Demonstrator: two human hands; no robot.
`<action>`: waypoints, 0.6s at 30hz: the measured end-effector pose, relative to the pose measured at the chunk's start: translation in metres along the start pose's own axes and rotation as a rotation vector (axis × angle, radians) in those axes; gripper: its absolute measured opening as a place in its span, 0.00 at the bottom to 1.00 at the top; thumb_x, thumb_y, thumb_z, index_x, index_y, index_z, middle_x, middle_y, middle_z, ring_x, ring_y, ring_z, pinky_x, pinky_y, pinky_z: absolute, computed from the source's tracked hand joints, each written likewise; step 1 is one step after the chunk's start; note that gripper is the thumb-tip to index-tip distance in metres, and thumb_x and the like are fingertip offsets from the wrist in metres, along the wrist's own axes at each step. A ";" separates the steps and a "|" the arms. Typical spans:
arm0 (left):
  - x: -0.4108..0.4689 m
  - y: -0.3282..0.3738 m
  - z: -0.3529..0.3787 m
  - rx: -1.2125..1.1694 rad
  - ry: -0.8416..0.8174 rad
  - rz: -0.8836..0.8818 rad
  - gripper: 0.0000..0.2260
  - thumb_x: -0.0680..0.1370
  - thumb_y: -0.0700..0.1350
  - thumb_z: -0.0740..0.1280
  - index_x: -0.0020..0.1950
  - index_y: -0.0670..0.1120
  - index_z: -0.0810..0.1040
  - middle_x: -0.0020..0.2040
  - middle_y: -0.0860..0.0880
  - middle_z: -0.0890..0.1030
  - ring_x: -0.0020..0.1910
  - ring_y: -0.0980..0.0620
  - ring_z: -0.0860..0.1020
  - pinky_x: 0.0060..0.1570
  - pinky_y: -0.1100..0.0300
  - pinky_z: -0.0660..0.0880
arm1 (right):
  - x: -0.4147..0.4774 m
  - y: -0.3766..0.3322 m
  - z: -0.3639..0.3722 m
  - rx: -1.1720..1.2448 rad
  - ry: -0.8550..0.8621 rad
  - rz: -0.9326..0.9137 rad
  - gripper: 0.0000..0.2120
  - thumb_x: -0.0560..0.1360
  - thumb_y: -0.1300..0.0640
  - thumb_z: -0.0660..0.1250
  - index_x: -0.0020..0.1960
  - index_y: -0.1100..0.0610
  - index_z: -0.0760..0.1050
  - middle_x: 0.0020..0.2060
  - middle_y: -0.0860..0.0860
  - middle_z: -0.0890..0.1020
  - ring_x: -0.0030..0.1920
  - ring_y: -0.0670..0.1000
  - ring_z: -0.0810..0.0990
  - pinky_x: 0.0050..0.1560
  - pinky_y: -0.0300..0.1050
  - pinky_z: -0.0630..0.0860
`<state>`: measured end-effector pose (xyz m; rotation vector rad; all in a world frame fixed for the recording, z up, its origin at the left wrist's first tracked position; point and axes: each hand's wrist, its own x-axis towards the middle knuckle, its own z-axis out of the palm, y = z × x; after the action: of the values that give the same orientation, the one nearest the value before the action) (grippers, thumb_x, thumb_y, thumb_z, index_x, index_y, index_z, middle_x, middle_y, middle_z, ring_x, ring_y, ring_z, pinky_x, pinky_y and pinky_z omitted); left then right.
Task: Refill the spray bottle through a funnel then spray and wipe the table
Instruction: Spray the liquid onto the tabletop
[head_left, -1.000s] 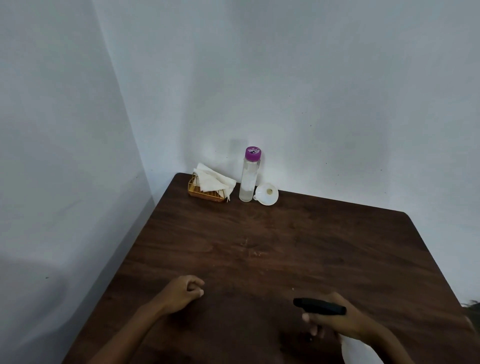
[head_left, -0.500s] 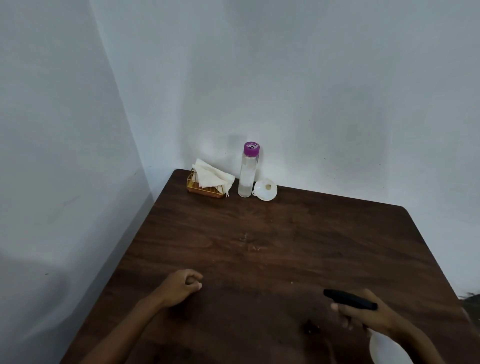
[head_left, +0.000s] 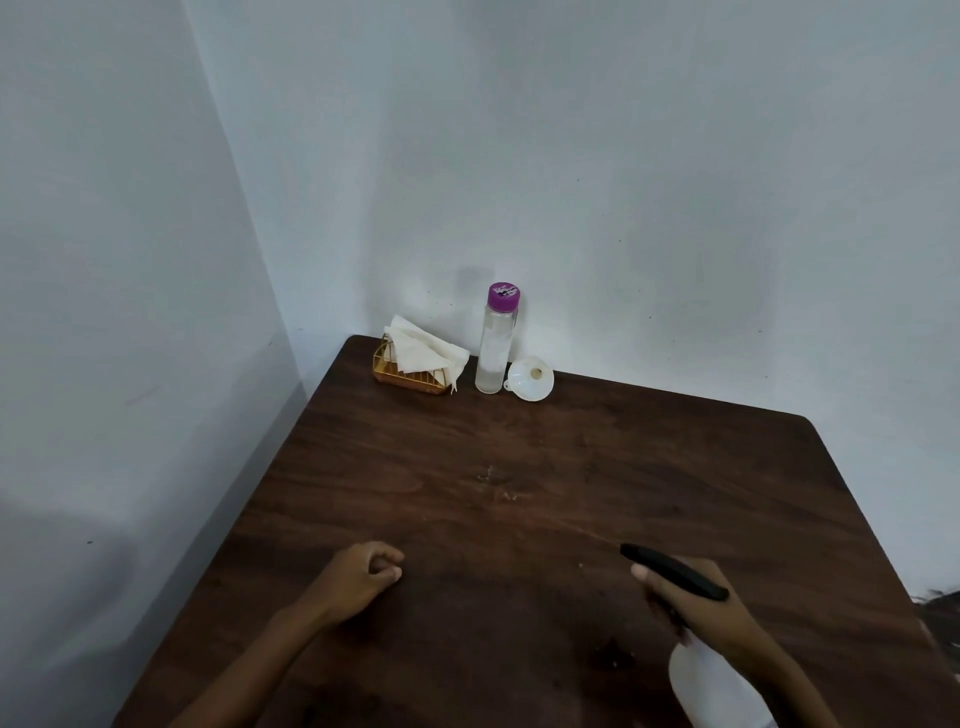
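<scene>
So the spray bottle (head_left: 712, 688) is in the right hand (head_left: 709, 621), down at the near right of the table (head_left: 519, 467), and it's a pretty plain one: a white, slightly see-through plastic body with a long, flat black spray head (head_left: 675, 573) on top. The hand wraps around the neck just under the head, with a fingertip (head_left: 640, 572) showing below the front of it, about where the trigger would be; the trigger itself is hidden, so can't say how it sits. The nozzle points forward and a bit toward the left hand (head_left: 363, 574), out over the middle of the table. The body is tilted, with the bottom end running out of the frame, so I can't tell how full it is. The left hand rests on the wood well apart from the right, curled into a loose fist with the thumb against the fingers and nothing in it. Everything else is way out ahead of both hands at the far edge against the wall: a white funnel (head_left: 531, 378) lying on its side with the wide mouth facing the camera, a tall clear bottle (head_left: 493, 353) with a purple cap standing just beside it, and next to that a little gold wire holder (head_left: 410, 376) stuffed with white napkins (head_left: 423, 348). The tabletop is dark wood grain, with a few pale specks ahead of the hands.
</scene>
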<state>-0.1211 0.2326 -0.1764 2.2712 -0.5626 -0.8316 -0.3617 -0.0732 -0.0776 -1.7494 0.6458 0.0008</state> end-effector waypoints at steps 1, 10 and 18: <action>0.000 -0.001 0.001 0.003 -0.003 -0.001 0.08 0.75 0.44 0.68 0.54 0.50 0.79 0.43 0.56 0.81 0.38 0.64 0.77 0.43 0.71 0.72 | 0.005 0.000 0.004 0.021 0.021 -0.011 0.11 0.74 0.63 0.67 0.35 0.67 0.77 0.21 0.55 0.73 0.21 0.49 0.70 0.26 0.43 0.68; 0.004 0.006 0.000 -0.013 -0.030 0.019 0.10 0.76 0.44 0.68 0.56 0.48 0.79 0.46 0.54 0.81 0.39 0.64 0.77 0.43 0.72 0.72 | 0.017 0.016 -0.001 0.024 0.161 -0.039 0.17 0.69 0.49 0.69 0.27 0.59 0.75 0.23 0.53 0.75 0.26 0.51 0.75 0.30 0.39 0.72; 0.008 0.022 0.007 -0.028 -0.103 0.055 0.11 0.76 0.45 0.67 0.58 0.49 0.78 0.48 0.54 0.80 0.43 0.62 0.78 0.49 0.68 0.73 | 0.010 0.024 -0.001 0.108 0.147 0.040 0.11 0.71 0.57 0.69 0.38 0.66 0.80 0.31 0.63 0.81 0.33 0.64 0.79 0.39 0.55 0.75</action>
<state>-0.1235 0.2100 -0.1687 2.1875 -0.6530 -0.9269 -0.3633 -0.0811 -0.1022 -1.6427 0.7741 -0.1336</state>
